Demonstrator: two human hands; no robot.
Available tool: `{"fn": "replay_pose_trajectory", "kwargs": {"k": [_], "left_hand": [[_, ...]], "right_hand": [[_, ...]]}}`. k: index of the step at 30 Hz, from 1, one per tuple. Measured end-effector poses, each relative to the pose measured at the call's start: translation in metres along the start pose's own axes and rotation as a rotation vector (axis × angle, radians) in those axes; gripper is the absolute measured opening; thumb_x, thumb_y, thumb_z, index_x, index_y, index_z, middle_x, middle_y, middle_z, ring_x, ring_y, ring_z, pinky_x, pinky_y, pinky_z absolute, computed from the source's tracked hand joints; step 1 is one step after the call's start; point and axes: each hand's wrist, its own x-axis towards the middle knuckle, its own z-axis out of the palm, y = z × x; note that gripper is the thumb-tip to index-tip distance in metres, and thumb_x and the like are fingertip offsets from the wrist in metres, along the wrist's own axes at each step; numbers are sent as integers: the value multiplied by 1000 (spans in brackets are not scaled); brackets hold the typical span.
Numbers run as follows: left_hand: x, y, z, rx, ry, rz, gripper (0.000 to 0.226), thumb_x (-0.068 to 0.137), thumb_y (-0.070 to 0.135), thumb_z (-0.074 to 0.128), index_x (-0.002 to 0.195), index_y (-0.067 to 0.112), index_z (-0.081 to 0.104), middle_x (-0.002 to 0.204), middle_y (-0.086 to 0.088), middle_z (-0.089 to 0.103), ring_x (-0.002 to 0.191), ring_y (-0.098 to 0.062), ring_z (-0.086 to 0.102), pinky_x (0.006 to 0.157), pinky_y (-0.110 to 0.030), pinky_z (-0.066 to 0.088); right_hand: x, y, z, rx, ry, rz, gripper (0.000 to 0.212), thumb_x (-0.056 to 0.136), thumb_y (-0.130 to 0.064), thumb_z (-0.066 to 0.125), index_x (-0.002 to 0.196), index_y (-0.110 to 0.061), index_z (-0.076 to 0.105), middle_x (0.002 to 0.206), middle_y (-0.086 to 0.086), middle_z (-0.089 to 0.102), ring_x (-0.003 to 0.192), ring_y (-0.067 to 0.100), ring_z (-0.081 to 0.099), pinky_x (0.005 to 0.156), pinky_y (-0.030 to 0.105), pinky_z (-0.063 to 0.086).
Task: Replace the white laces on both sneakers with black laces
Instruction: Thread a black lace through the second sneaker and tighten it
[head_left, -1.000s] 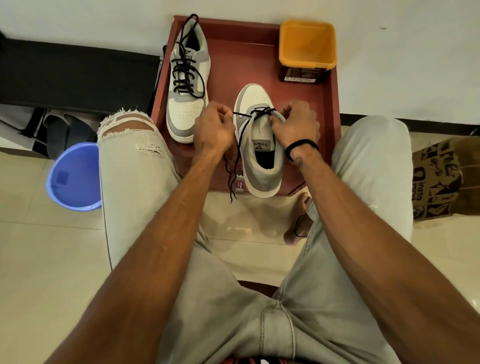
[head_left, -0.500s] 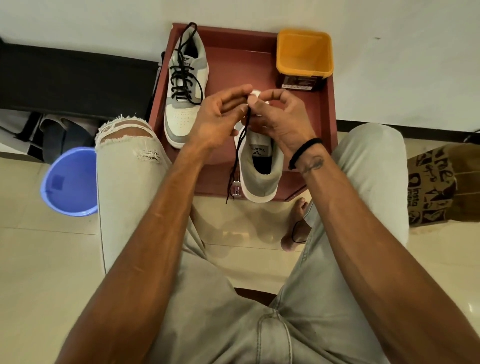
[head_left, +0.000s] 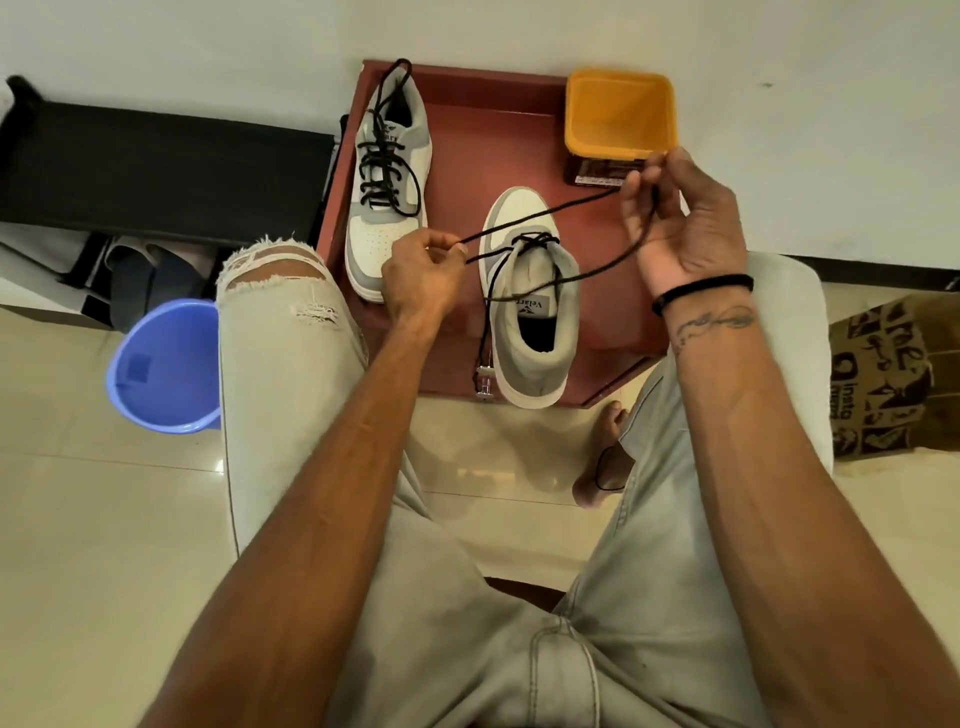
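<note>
Hands (head_left: 680, 223) now apart, thin black lace (head_left: 540, 213) taut

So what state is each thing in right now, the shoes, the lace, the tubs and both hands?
Far sneaker: laced in black, ends untied.
Near sneaker: black lace through the lowest eyelets only.
Lace: pulled out sideways between the hands.
Left hand: pinches the lace.
Right hand: pinches the lace, raised.
Yellow tub: open, looks empty.
Blue bucket: open, looks empty.

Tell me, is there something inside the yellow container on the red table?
No, the yellow container stands open at the far corner of the red table, and only its bare inner bottom shows.
</note>
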Motion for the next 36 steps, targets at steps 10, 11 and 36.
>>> {"fn": "replay_pose_trajectory", "kwargs": {"k": [10, 11, 36], "left_hand": [[-24, 24, 7, 28, -28, 674, 37, 99, 31, 59, 134, 20, 68, 124, 4, 72, 117, -18, 59, 103, -30, 47], [-28, 28, 8, 75, -85, 721, 37, 101, 34, 60, 135, 22, 67, 123, 5, 72, 115, -17, 58, 100, -28, 47], [-18, 24, -3, 243, -7, 825, 49, 95, 44, 68, 138, 20, 63, 123, 0, 69, 118, -19, 53, 102, -33, 44]], "right_hand": [[-11, 39, 16, -451, -47, 230, 42, 107, -40, 51, 80, -8, 60, 53, -2, 48, 39, 5, 34, 41, 19, 30], [-12, 41, 17, -477, -58, 246, 42, 106, -41, 51, 80, -9, 61, 54, -2, 48, 39, 5, 34, 40, 19, 31], [-22, 30, 10, -1108, -46, -14, 33, 82, -6, 85, 108, 3, 65, 78, 10, 74, 63, 16, 70, 64, 29, 62]]}}
